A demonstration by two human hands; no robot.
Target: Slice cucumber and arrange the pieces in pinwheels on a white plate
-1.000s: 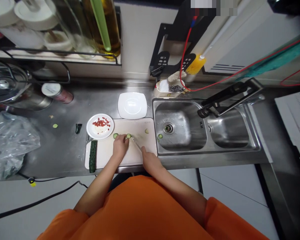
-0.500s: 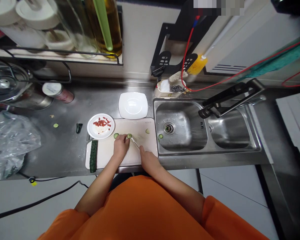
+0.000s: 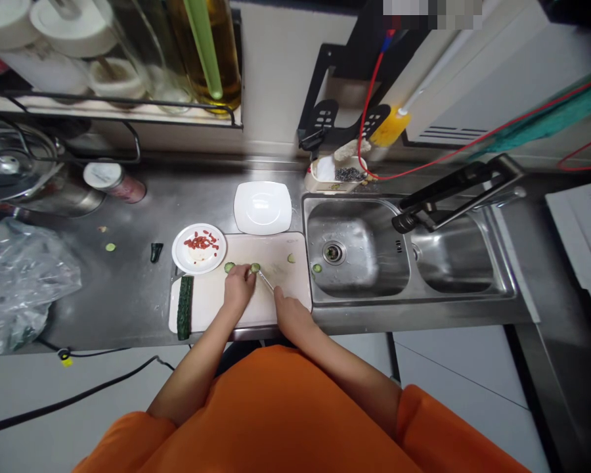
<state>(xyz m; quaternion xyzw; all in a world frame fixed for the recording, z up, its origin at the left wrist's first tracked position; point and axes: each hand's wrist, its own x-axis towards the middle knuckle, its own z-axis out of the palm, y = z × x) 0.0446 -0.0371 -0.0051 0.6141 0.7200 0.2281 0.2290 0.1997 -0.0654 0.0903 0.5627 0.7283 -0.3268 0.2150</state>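
Observation:
On the white cutting board (image 3: 207, 312), the fingers of my left hand (image 3: 238, 289) are closed on a piece of cucumber (image 3: 255, 268). Another bit of green cucumber (image 3: 229, 268) shows at the left of these fingers; whether the two are joined is hidden. My right hand (image 3: 294, 315) is wrapped round the handle of a small knife (image 3: 266, 281), its blade reaching to the cucumber piece. A long dark green cucumber length (image 3: 184, 307) lies along the board's left end. A thin cucumber scrap (image 3: 291, 258) rests near its right side.
A white plate with red goji-like berries (image 3: 198, 248) overlaps the board's upper left corner. Behind the board is a square white plate (image 3: 262, 207). To the right lies a double sink (image 3: 359, 282) with a black faucet (image 3: 418, 210). A plastic bag (image 3: 24, 282) sits at left.
My hands, the knife and the cucumber piece keep nearly the same places. Only a very slight shift of the whole view shows.

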